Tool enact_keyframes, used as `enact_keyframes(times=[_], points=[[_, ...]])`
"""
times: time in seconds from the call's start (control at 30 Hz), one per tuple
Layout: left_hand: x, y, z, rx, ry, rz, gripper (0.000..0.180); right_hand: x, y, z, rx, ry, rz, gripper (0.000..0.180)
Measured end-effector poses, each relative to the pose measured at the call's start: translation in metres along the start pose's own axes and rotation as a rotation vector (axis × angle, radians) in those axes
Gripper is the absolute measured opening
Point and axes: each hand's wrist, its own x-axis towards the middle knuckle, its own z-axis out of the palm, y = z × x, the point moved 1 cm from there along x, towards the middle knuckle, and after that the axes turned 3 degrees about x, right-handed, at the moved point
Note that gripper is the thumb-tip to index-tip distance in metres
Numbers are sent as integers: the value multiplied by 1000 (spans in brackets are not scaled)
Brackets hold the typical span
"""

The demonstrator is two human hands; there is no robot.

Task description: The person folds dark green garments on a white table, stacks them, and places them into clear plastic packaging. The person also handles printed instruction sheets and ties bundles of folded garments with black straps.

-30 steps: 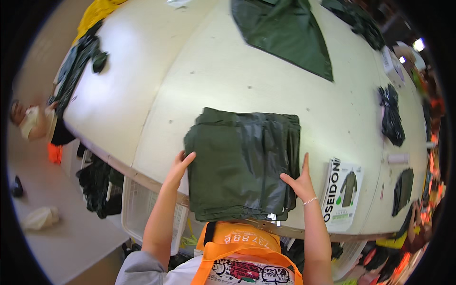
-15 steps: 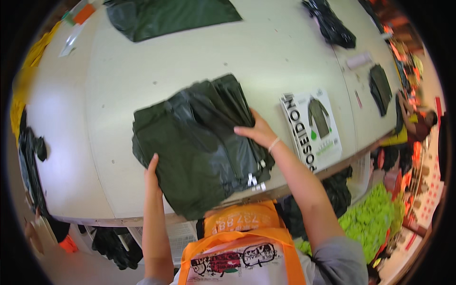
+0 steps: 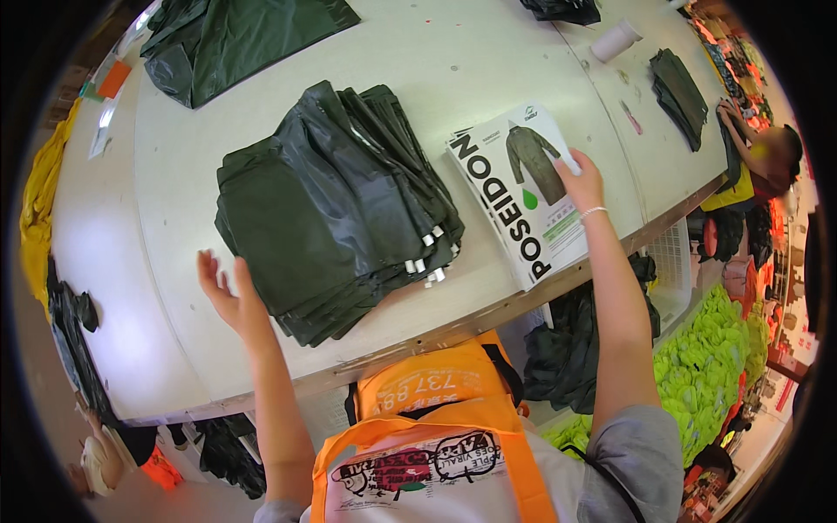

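Right hand (image 3: 582, 181): fingers extended and spread, pressing flat on the far right edge of the white printed card insert bearing a green garment picture (image 3: 523, 187); nothing gripped. The insert lies on the cream worktable (image 3: 488, 52), long axis running from the near table edge diagonally away.

Left hand (image 3: 228, 292): open, palm raised, empty, just beside the near left corner of the folded dark green waterproof garment stack (image 3: 336, 205).

The stack lies between both hands, immediately left of the insert. Another dark green garment (image 3: 235, 39) lies spread farther back; nothing obstructs the insert.
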Motion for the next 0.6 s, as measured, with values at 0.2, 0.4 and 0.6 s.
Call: enact_keyframes(times=[0.2, 0.4, 0.6], points=[[-160, 94, 118, -473, -994, -506, 55, 54, 80, -30, -152, -292, 201, 58], [-218, 34, 255, -584, -658, -1028, 56, 43, 43, -15, -148, -531, 138, 54], [-222, 54, 276, -552, -380, -1119, 47, 61, 51, -14, 328, -794, 495, 60]])
